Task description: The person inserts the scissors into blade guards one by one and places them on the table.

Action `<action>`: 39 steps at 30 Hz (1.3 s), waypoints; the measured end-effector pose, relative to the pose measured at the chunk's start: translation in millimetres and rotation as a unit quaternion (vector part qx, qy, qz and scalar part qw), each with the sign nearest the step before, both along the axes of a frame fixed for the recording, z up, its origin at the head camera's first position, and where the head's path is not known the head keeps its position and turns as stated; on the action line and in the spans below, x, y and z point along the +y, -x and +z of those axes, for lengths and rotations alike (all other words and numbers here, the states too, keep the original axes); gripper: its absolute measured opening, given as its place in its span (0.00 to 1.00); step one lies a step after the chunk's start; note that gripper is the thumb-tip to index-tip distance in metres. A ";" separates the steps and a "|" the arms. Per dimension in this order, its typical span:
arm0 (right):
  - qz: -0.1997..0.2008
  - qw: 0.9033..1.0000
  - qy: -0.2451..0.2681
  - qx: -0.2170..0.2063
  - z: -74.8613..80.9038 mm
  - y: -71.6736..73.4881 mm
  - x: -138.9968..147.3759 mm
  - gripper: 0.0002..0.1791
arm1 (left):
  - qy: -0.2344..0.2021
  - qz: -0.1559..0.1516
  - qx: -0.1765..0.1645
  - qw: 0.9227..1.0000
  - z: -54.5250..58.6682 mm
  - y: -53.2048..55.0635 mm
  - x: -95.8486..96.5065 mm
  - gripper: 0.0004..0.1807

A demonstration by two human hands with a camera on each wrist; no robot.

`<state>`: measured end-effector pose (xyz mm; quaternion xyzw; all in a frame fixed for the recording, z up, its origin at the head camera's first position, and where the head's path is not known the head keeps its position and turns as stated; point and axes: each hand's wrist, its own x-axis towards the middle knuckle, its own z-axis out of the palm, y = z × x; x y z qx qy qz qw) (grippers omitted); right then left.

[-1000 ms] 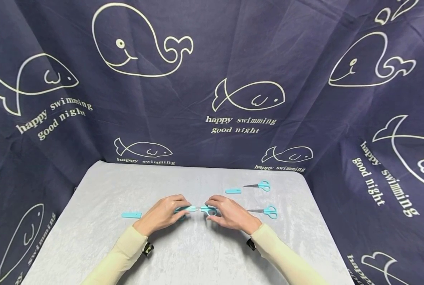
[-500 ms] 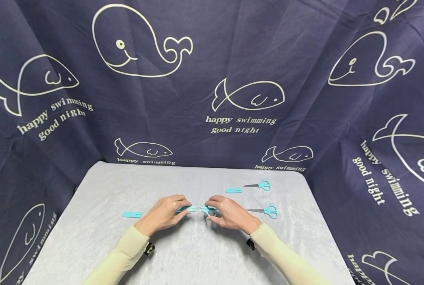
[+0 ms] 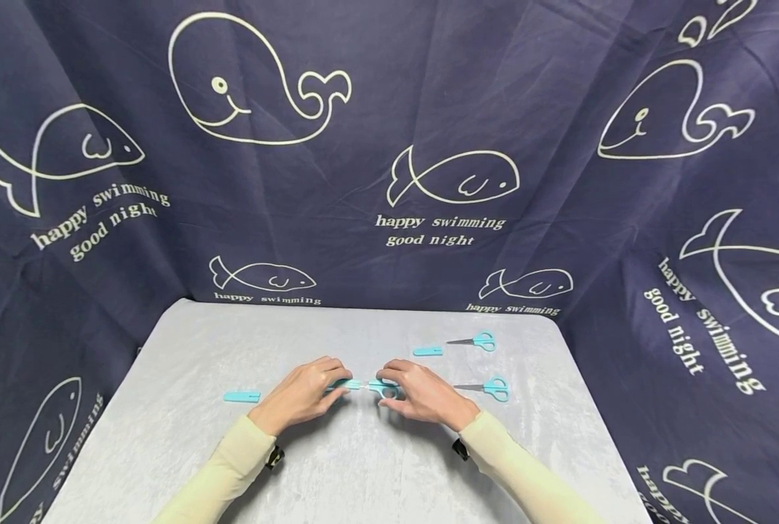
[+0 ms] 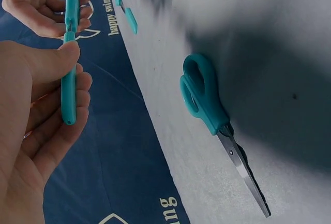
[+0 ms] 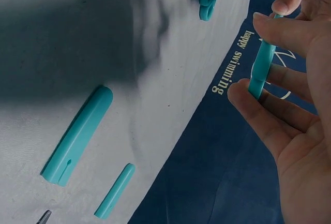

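Observation:
At the middle of the table, my left hand (image 3: 301, 388) pinches a turquoise blade cover (image 4: 69, 92) between thumb and fingers. Facing it, my right hand (image 3: 424, 389) grips a pair of scissors (image 5: 262, 63) by the turquoise handles. The two pieces are in line, and the scissors' blades run into the cover's mouth; a short bit of metal (image 4: 70, 26) shows between cover and handles. Both are held above the table. Beneath the left hand lies another pair of scissors (image 4: 207, 92) without a cover. A loose blade cover (image 5: 80, 136) lies below the right hand.
Uncovered scissors (image 3: 484, 341) lie at the back right, with a blade cover (image 3: 427, 351) left of their tips. Nearer lie more scissors (image 3: 496, 388), partly behind my right hand. Another cover (image 3: 242, 397) is at the left. A dark printed curtain (image 3: 337, 218) surrounds the table (image 3: 363, 466).
My left hand has shifted very slightly to the right, and the scissors' handle under it no longer shows in the head view. The right hand looks still.

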<state>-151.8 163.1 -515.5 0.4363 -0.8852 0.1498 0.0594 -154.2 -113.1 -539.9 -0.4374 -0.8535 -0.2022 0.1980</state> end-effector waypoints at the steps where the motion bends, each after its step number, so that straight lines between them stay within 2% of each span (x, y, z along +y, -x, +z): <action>1: 0.000 1.000 -0.001 0.001 -0.5 0.1 0.1 0.21 | 0.000 -0.001 0.001 1.000 -0.2 0.1 -0.1 0.11; 10: 0.005 1.000 -0.020 0.005 0.5 0.9 0.2 0.22 | 0.004 -0.004 0.005 1.000 -4.2 2.6 -2.2 0.10; 27: 0.023 1.000 -0.007 0.011 1.5 1.3 -3.4 0.20 | -0.006 -0.010 0.013 1.000 -3.8 2.1 2.0 0.11; 39: 0.026 1.000 -0.002 0.016 0.7 1.4 -3.8 0.19 | -0.014 -0.011 0.003 1.000 -4.8 1.3 2.3 0.11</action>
